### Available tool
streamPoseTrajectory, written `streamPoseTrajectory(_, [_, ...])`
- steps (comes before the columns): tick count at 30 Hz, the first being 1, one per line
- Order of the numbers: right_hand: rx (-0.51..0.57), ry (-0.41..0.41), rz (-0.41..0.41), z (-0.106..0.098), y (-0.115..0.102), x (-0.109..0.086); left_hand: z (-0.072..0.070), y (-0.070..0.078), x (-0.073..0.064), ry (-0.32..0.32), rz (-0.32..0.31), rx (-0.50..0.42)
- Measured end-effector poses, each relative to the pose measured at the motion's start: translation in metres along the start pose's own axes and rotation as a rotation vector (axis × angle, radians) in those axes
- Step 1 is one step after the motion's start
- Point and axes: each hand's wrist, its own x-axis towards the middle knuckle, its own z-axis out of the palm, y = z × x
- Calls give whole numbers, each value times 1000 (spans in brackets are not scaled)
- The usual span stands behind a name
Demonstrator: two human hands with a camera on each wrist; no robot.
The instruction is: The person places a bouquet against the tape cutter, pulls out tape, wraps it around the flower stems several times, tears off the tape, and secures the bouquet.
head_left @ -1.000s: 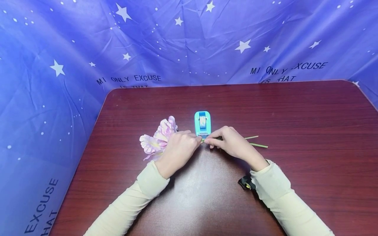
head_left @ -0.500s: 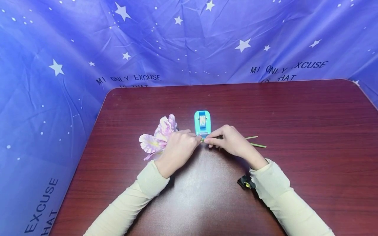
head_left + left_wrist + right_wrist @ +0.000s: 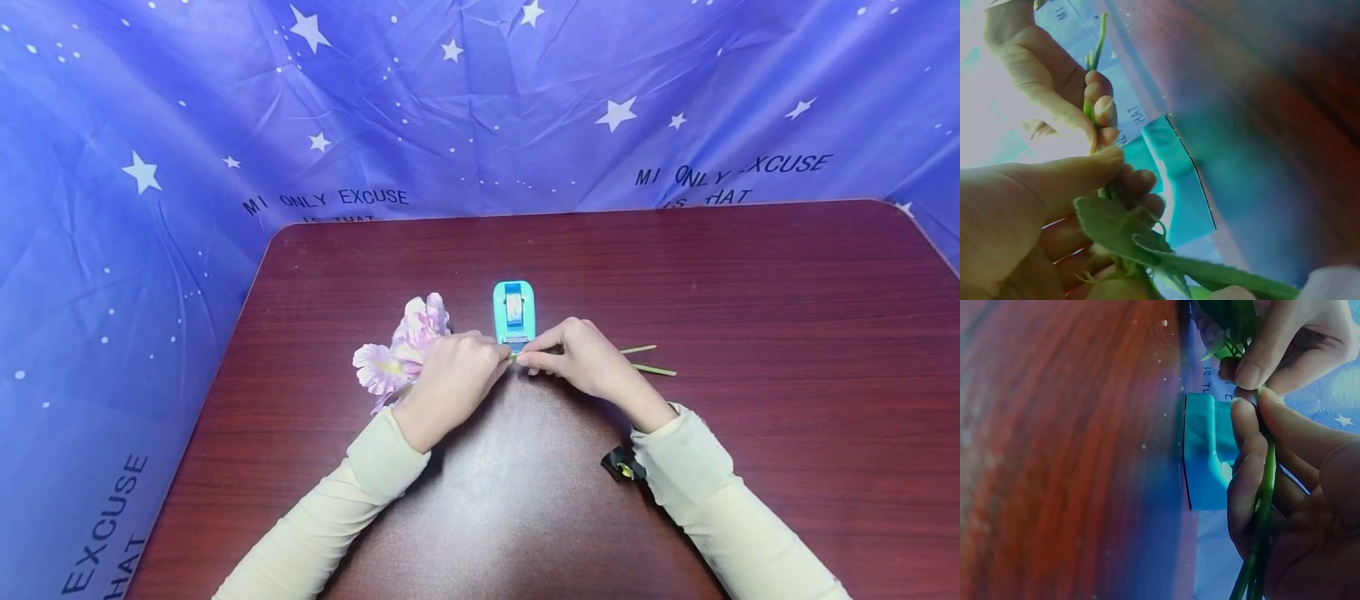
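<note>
My left hand [image 3: 456, 379] pinches the green stems [image 3: 1266, 481] of artificial flowers just below their leaves [image 3: 1116, 228]. Pale pink-purple blooms [image 3: 401, 354] stick out to the left of that hand. Close beside it, my right hand [image 3: 585, 362] pinches the same stems between thumb and fingers, the fingertips of both hands nearly meeting. The cut stem ends [image 3: 654, 371] reach out past the right hand. Right behind the fingertips stands a light blue tape dispenser [image 3: 514, 312] with a roll of clear tape in it.
A small black thing with a yellow patch [image 3: 622, 464] lies beside the right sleeve. The dark red wooden table [image 3: 810, 317] has rounded far corners. Behind it hangs a blue curtain [image 3: 480, 108] with white stars and printed words.
Both hands keep their hold on the stems in nearly the same place. The blooms have tilted very slightly, and the right forearm has shifted a little left.
</note>
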Motion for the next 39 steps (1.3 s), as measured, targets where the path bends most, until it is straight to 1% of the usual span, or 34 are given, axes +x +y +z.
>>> streamPoseTrajectory(7, [-19, 23, -3, 0, 0, -2, -2, 1, 1, -33, -8, -5])
streamPoseTrajectory(11, [-78, 66, -27, 1, -1, -3, -4, 1, 2, -70, -7, -25])
streamPoseTrajectory(16, [-121, 110, -49, 3, -3, -4, -4, -1, 2, -112, -29, -64])
streamPoseTrajectory(23, [-208, 188, -116, 4, -5, -5, -3, -1, 2, -125, -51, -88])
streamPoseTrajectory(28, [-212, 186, -109, 4, -6, -4, -4, -3, 3, -155, -48, -146])
streamPoseTrajectory(33, [-204, 184, -109, 4, -7, -5, -4, -5, 4, -174, -57, -227])
streamPoseTrajectory(36, [-202, 187, -123, 4, -6, -5, -3, -6, 4, -170, -57, -247])
streamPoseTrajectory(39, [-204, 192, -132, 4, -4, -5, -3, -7, 4, -153, -42, -240])
